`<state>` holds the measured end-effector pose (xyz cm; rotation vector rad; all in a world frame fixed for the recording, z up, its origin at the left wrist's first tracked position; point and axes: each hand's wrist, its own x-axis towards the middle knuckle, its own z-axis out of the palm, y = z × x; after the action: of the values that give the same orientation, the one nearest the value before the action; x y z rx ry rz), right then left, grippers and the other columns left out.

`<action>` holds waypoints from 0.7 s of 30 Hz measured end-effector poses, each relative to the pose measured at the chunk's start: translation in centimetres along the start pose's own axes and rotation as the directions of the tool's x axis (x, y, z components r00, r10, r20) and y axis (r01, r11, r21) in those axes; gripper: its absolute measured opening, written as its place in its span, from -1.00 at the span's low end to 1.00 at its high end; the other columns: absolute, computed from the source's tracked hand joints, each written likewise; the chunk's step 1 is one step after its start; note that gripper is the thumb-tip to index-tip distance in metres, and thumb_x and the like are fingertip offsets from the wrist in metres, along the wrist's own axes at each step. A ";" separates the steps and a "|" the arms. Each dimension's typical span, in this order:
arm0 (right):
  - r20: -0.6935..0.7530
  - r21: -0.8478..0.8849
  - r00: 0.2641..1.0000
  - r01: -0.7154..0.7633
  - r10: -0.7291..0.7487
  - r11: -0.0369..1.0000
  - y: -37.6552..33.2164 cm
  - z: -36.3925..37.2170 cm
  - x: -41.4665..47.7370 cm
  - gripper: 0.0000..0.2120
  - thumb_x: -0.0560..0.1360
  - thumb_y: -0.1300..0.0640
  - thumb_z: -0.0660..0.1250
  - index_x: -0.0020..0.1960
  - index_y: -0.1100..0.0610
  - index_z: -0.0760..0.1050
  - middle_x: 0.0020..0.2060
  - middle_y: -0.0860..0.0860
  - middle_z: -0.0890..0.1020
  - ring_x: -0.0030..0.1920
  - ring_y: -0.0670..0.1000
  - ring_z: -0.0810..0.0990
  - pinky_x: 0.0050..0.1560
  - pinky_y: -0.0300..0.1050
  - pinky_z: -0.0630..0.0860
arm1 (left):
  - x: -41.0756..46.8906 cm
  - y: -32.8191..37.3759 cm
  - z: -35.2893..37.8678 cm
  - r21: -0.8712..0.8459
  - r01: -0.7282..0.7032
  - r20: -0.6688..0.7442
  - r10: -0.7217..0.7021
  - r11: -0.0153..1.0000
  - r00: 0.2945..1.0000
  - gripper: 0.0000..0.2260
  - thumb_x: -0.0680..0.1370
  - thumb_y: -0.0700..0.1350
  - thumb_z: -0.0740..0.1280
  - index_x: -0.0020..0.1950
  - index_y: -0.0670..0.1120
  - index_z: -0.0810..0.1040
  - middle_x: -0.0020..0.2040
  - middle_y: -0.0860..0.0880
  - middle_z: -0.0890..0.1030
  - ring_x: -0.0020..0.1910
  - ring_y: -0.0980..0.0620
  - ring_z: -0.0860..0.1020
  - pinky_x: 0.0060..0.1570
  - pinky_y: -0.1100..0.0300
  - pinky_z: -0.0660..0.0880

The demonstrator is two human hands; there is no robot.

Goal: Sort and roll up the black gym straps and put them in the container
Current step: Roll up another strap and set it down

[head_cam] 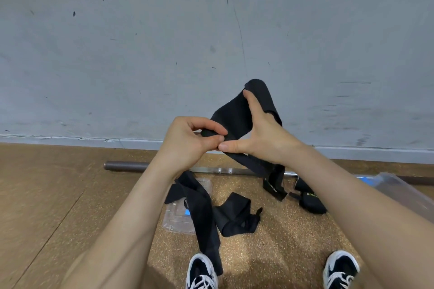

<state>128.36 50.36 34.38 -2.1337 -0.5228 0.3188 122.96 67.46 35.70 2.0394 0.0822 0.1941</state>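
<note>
**While One Strap Is Raised, the Others Lie Below**

Where the scuffed grey wall meets the speckled brown cork-like floor, we see a long metal bar lying along the skirting. Just in front of it, at the right edge, sits the clear plastic container, partly hidden by our right forearm. Its flat clear plastic lid with a blue label lies well apart from it, below our left wrist.

A long black fabric strap runs across that lid towards our left black-and-white trainer. A crumpled black strap lies just beside it, and a bundled black strap with pale lettering rests near the container.

Above all these, in front of the wall, we hold up the wide black gym strap. Our left hand pinches its rolled end between curled fingers and thumb. Our right hand holds the band with forefinger and thumb spread straight on its front; the other fingers are behind the fabric. The two thumbs meet at the roll, and the tail hangs below the right wrist.
</note>
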 end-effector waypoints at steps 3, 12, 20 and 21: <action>-0.006 0.112 1.000 -0.023 0.024 0.993 0.8 0.3 0.6 0.23 0.30 -0.15 0.59 0.61 -0.12 -0.27 0.59 0.07 0.09 0.57 0.06 0.10 0.46 -0.04 0.18 | 0.0 0.2 0.0 0.002 -0.013 -0.043 0.014 1.000 0.999 -0.81 0.45 -0.30 0.49 -0.20 -0.01 0.71 -0.28 0.00 0.70 -0.41 0.19 0.56 -0.25 0.35 0.51; -0.047 0.603 0.995 -0.047 0.094 0.796 1.7 2.2 1.6 0.36 -0.10 -0.07 0.72 0.54 -0.29 0.05 0.48 0.08 0.38 0.40 0.14 0.45 0.36 0.19 0.46 | 0.2 0.2 0.2 -0.107 0.002 -0.055 -0.008 0.994 0.998 -0.83 0.45 -0.33 0.49 -0.20 -0.05 0.70 -0.23 -0.09 0.71 -0.17 -0.14 0.69 -0.02 0.07 0.65; 0.046 0.705 0.995 -0.094 0.086 0.703 1.3 0.7 0.8 0.00 0.25 0.33 0.59 0.56 0.04 0.18 0.35 0.10 0.46 0.22 0.18 0.60 -0.18 -0.10 0.60 | 0.3 -0.6 -2.0 -0.407 0.104 0.319 0.035 0.908 0.947 -0.72 0.26 -0.38 0.51 -0.16 -0.04 0.73 -0.12 -0.11 0.70 -0.19 -0.07 0.71 -0.08 0.19 0.62; 0.067 0.725 0.995 -0.098 0.072 0.681 1.2 0.5 0.6 0.00 0.22 0.32 0.58 0.56 0.07 0.21 0.34 0.11 0.47 0.22 0.18 0.60 -0.20 -0.14 0.60 | 0.4 -0.8 -2.1 -0.423 0.102 0.326 0.046 0.900 0.944 -0.71 0.22 -0.38 0.54 -0.20 -0.05 0.72 -0.16 -0.11 0.70 -0.22 -0.05 0.70 -0.11 0.22 0.62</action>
<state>128.99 50.36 33.09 -1.3614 -0.2409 0.5188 123.01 69.71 35.98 1.5934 -0.1320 -0.1417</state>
